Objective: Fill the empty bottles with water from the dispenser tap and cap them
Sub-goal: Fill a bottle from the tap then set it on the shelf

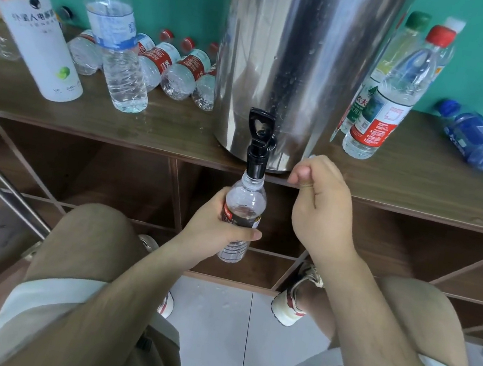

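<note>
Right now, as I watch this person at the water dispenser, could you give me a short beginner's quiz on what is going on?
1. True or false: the bottle under the tap has its cap on.
2. Which hand grips that bottle?
3. Fill in: the blue bottle on the shelf top lies on its ____.
Key: 1 false; 2 the left hand; 3 side.

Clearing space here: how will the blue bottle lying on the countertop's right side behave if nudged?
The blue bottle lies on its side, so it will probably roll. Thin plastic likely dents under a squeeze.
</note>
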The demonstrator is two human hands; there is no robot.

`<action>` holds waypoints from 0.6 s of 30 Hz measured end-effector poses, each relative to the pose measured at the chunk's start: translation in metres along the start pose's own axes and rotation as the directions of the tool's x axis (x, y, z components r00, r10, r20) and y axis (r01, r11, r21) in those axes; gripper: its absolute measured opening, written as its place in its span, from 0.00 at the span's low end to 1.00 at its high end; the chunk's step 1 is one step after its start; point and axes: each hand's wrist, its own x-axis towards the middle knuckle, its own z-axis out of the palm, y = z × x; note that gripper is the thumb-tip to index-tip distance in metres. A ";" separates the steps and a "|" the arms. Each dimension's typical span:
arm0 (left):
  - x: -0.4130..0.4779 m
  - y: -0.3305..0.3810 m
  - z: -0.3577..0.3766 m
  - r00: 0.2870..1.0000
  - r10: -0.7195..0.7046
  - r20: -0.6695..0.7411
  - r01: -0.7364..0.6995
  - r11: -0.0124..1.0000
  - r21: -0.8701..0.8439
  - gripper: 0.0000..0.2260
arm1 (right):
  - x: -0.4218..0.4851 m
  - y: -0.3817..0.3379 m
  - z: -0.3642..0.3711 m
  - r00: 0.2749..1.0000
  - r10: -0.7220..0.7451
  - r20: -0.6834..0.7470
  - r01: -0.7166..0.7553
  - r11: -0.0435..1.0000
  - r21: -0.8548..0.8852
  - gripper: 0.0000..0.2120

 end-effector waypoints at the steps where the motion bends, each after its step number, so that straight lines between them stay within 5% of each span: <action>1: 0.000 0.000 0.000 1.000 -0.001 0.002 0.001 1.000 -0.002 0.36 | 0.003 -0.006 -0.001 1.000 0.016 0.001 -0.016 1.000 0.021 0.12; 8: 0.000 0.001 0.002 1.000 0.003 0.010 -0.003 1.000 -0.017 0.36 | 0.027 -0.050 -0.006 0.986 -0.117 0.117 0.101 0.986 0.136 0.20; 11: 0.000 0.001 0.002 1.000 0.004 0.017 -0.004 1.000 -0.012 0.35 | 0.036 -0.051 -0.005 0.977 -0.139 0.161 0.123 0.986 0.109 0.12; 18: 0.000 0.003 0.002 0.999 0.010 0.040 -0.009 1.000 -0.002 0.32 | 0.039 -0.043 -0.002 0.971 -0.234 0.048 0.231 0.971 0.059 0.07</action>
